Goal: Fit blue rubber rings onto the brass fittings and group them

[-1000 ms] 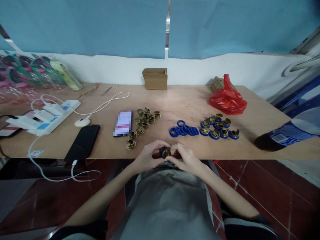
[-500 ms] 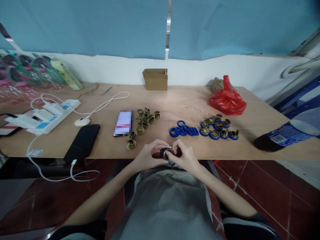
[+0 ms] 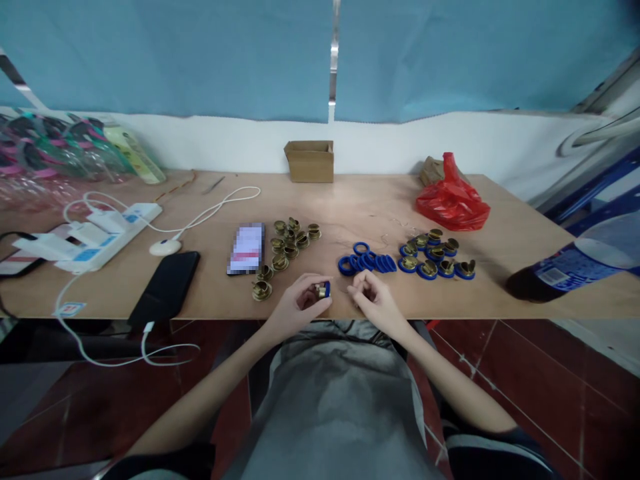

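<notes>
My left hand (image 3: pixel 295 303) pinches a small brass fitting (image 3: pixel 321 291) between thumb and fingers, with a blue ring around its rim, just above the table's front edge. Apart from it, to the right, my right hand (image 3: pixel 375 301) is closed with curled fingers; nothing shows in them. Beyond my right hand lies a row of loose blue rings (image 3: pixel 361 249). Several brass fittings without blue rings (image 3: pixel 261 290) are grouped at the left, beside a lit phone (image 3: pixel 247 249). More fittings with blue rings on their bases (image 3: pixel 427 269) stand at the right.
A dark phone (image 3: pixel 165 287) and a white power strip (image 3: pixel 115 233) with cables lie at the left. Clear bottles (image 3: pixel 95 157) stand behind them. A cardboard box (image 3: pixel 310 162) and red plastic bag (image 3: pixel 453 200) are at the back. A cola bottle (image 3: pixel 560 270) lies at the right.
Both hands were together around the fitting with the blue ring. My right hand has let go and moved a little right, while my left hand keeps the fitting, now turned sideways.
</notes>
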`<state>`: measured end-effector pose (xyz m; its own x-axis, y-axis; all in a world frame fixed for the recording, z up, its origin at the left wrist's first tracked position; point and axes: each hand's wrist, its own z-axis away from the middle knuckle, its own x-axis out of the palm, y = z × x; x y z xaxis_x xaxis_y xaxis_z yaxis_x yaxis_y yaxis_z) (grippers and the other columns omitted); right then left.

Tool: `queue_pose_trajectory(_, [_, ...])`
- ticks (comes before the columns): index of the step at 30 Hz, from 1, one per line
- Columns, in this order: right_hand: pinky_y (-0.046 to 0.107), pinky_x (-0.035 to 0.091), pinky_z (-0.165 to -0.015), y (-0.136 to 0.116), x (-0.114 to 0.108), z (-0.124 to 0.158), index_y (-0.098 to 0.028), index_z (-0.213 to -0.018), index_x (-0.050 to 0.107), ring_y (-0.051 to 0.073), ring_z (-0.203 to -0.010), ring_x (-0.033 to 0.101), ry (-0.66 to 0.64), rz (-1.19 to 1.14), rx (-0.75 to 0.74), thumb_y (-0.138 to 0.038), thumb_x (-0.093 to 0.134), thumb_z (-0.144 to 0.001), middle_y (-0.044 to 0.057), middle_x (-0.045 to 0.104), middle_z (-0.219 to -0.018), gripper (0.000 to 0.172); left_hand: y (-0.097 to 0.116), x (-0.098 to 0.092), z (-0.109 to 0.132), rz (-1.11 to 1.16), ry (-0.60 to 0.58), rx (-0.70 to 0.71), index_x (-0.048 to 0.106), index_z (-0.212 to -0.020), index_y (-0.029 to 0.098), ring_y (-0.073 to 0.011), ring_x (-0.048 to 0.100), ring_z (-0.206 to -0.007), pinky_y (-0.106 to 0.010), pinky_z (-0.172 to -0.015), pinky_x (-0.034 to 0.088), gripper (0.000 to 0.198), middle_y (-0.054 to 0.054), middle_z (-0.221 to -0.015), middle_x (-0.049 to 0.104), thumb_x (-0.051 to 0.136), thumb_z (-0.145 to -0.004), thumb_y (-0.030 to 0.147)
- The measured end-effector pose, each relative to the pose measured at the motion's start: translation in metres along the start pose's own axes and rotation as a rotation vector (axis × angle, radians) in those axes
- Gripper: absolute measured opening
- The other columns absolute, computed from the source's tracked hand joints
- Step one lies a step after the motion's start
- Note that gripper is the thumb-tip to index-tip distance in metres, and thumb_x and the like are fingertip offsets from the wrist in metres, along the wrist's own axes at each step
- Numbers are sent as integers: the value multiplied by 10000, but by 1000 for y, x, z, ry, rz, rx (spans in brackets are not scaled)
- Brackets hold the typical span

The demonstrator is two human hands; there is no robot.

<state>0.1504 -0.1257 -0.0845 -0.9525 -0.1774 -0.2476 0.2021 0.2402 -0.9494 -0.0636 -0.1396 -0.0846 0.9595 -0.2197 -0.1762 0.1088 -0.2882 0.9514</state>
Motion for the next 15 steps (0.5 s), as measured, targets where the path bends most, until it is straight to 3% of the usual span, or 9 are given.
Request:
queue_pose_trajectory(3, [243,335,-510,0,0,0,-228,-820,490,125,-554,439,-10,1,0,-450,607,-924,-52,468,-633,272,-2,2,1,-33,22,-20,670,-1186,175,-117,606,-715,-221,-622,506,386,-53,-999,671,765,-823,269])
queue_pose_trajectory(8, [247,353,-528,0,0,1,-228,-825,498,126,-564,441,-19,15,-17,-458,599,-937,-50,473,-642,275,-7,6,1,-84,91,-67,650,-1085,167,-102,557,-606,-207,-569,466,345,24,-749,625,788,-782,258])
queue_pose_trajectory(12, [249,359,-534,1,0,0,-231,-828,503,129,-569,439,-25,43,-31,-479,595,-938,-50,470,-640,286,-13,7,1,-135,128,-55,663,-1108,172,-111,605,-644,-220,-609,530,347,14,-777,649,781,-792,253])
queue_pose_trajectory(15, [249,357,-530,2,1,0,-233,-820,494,126,-559,443,-32,46,-21,-488,588,-941,-49,476,-643,297,-19,8,2,-164,200,-14,635,-1213,188,-140,684,-791,-261,-721,605,396,-42,-970,702,735,-831,224])
